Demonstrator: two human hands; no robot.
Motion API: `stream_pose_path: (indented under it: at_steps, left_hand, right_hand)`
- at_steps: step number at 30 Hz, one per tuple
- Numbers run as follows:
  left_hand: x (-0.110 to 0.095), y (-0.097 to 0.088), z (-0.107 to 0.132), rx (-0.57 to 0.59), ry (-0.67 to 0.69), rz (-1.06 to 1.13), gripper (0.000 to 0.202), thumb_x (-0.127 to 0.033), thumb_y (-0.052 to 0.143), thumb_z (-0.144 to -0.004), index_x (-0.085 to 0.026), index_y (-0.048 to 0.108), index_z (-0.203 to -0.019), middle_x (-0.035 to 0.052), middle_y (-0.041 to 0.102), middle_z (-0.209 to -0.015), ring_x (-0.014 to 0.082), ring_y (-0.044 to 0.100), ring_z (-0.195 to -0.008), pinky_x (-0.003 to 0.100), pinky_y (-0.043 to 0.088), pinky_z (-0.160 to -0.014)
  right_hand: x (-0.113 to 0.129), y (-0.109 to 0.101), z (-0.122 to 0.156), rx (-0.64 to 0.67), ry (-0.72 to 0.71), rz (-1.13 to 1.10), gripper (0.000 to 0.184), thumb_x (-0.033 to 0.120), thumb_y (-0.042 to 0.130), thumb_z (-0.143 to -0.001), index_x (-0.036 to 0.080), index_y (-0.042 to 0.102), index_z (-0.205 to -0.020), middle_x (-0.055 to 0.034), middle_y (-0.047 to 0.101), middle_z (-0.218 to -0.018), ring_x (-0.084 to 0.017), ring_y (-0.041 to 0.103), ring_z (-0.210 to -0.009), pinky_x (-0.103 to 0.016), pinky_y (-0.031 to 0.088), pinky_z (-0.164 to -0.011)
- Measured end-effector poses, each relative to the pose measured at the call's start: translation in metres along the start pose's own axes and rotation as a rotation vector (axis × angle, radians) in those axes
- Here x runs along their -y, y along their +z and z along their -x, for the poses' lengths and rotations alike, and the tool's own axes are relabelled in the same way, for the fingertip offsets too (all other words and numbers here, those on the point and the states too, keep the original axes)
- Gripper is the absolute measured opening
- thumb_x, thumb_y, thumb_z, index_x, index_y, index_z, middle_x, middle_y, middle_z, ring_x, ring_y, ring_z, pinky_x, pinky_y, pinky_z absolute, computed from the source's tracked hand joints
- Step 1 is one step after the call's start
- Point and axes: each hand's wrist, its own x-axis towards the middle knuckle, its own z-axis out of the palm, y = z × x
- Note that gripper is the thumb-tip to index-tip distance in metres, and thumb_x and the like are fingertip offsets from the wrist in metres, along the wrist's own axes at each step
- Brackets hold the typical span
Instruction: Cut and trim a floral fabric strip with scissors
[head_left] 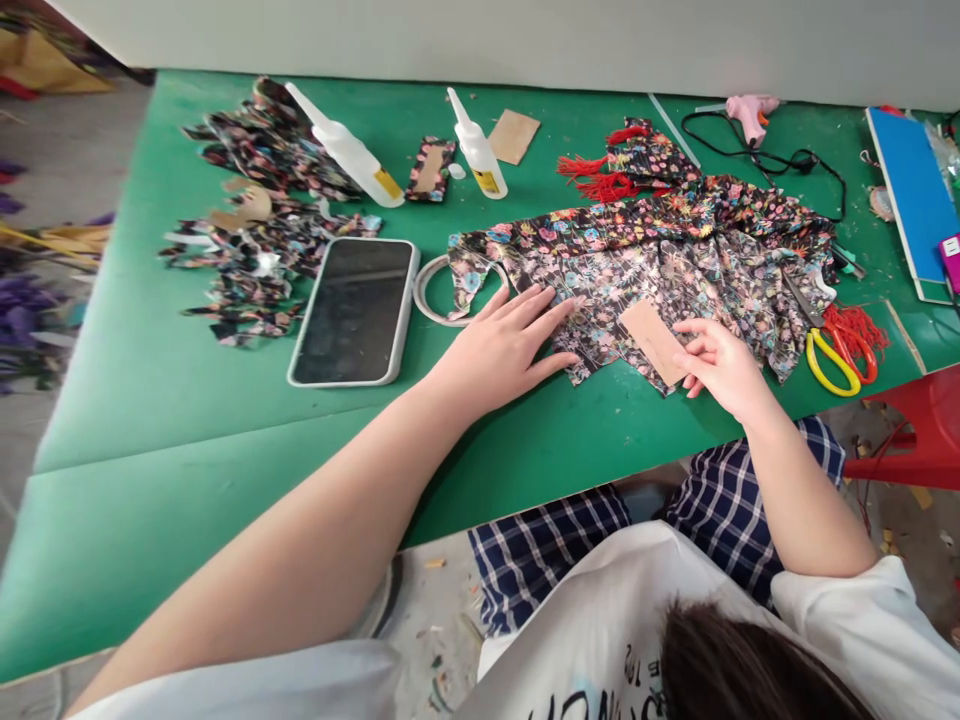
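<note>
My left hand (504,345) lies flat with fingers spread on the near edge of a dark floral fabric (660,250) that is spread over the green table (187,400). My right hand (718,365) pinches a small tan cardboard rectangle (651,338) and holds it down on the fabric's front edge. Both hands are close together near the table's front edge.
A phone (356,310) lies face up left of my hands beside a white ring (435,290). Two glue bottles (349,150), fabric scraps (255,230), red tassels (600,180), a pink glue gun (750,110), scissors (840,350) and a blue board (911,190) lie around.
</note>
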Motion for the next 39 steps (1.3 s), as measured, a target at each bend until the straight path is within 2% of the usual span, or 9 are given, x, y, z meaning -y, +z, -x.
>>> stream_pose_path:
  at_steps: [4,7,12,15,18,24,32,36,39]
  left_hand:
    - [-0.002,-0.001,0.000,0.015,-0.017,-0.012,0.063,-0.054,0.038,-0.094,-0.018,0.035,-0.146,0.0163,0.037,-0.150,0.0311,0.032,-0.141,0.051,0.023,-0.117]
    - [-0.003,-0.001,0.001,0.008,-0.017,0.002,0.063,-0.053,0.039,-0.093,-0.018,0.035,-0.146,0.0166,0.037,-0.150,0.0316,0.030,-0.142,0.053,0.022,-0.117]
    - [0.001,-0.002,0.001,-0.063,-0.028,0.091,0.057,-0.046,0.032,-0.095,-0.013,0.043,-0.140,0.0149,0.043,-0.147,0.0299,0.032,-0.141,0.052,0.022,-0.118]
    - [0.006,-0.003,0.001,-0.128,-0.081,0.135,0.051,-0.033,0.026,-0.095,-0.012,0.048,-0.137,0.0122,0.054,-0.138,0.0262,0.036,-0.139,0.051,0.023,-0.118]
    - [0.012,-0.005,0.002,-0.163,-0.127,0.124,0.051,-0.021,0.026,-0.090,-0.015,0.050,-0.135,0.0102,0.063,-0.126,0.0224,0.037,-0.139,0.052,0.022,-0.118]
    - [0.015,-0.006,0.002,-0.171,-0.155,0.132,0.055,-0.015,0.027,-0.086,-0.013,0.046,-0.137,0.0111,0.064,-0.125,0.0213,0.036,-0.140,0.050,0.025,-0.117]
    - [0.013,-0.005,0.000,-0.155,-0.149,0.143,0.053,-0.017,0.027,-0.087,-0.011,0.045,-0.137,0.0128,0.065,-0.123,0.0248,0.035,-0.140,0.054,0.023,-0.116]
    - [0.012,-0.006,0.000,-0.151,-0.153,0.154,0.053,-0.017,0.027,-0.087,-0.012,0.047,-0.136,0.0118,0.064,-0.124,0.0249,0.036,-0.139,0.055,0.023,-0.117]
    - [0.011,-0.007,0.000,-0.145,-0.158,0.154,0.053,-0.017,0.027,-0.087,-0.013,0.047,-0.136,0.0114,0.064,-0.124,0.0248,0.037,-0.139,0.055,0.023,-0.116]
  right_hand:
    - [-0.001,0.005,0.001,0.019,-0.010,0.095,0.038,0.037,0.061,-0.078,0.023,0.056,-0.114,0.0040,0.056,-0.071,-0.008,0.052,-0.050,-0.020,0.043,-0.038]
    - [0.001,0.006,0.003,-0.007,-0.049,0.151,0.035,0.037,0.061,-0.079,0.023,0.059,-0.111,0.0044,0.055,-0.068,-0.007,0.048,-0.049,-0.019,0.037,-0.039]
    - [0.013,0.012,0.004,-0.068,-0.133,0.021,0.025,0.036,0.061,-0.079,0.022,0.063,-0.099,0.0051,0.050,-0.064,-0.007,0.044,-0.049,-0.021,0.035,-0.045]
    - [0.026,0.027,-0.005,-0.085,-0.185,-0.033,0.019,0.036,0.058,-0.080,0.022,0.064,-0.092,0.0043,0.049,-0.063,-0.007,0.043,-0.050,-0.022,0.035,-0.045]
    - [0.037,0.047,-0.020,-0.031,-0.186,-0.010,0.015,0.032,0.057,-0.080,0.022,0.065,-0.089,0.0041,0.049,-0.061,-0.009,0.044,-0.051,-0.023,0.035,-0.047]
    - [0.042,0.072,-0.045,0.022,-0.157,0.114,0.011,0.026,0.059,-0.079,0.022,0.066,-0.086,0.0042,0.050,-0.059,-0.011,0.048,-0.056,-0.025,0.037,-0.053]
    - [0.035,0.072,-0.044,0.065,-0.148,0.167,0.005,0.026,0.060,-0.080,0.023,0.060,-0.084,0.0060,0.051,-0.058,-0.010,0.046,-0.053,-0.027,0.035,-0.055]
    - [0.038,0.071,-0.040,0.025,-0.149,0.224,0.013,0.028,0.063,-0.079,0.023,0.051,-0.079,0.0076,0.050,-0.056,-0.010,0.048,-0.053,-0.026,0.035,-0.057]
    - [0.040,0.070,-0.038,0.035,-0.159,0.282,0.014,0.029,0.062,-0.080,0.024,0.051,-0.086,0.0082,0.049,-0.054,-0.011,0.049,-0.053,-0.027,0.035,-0.057]
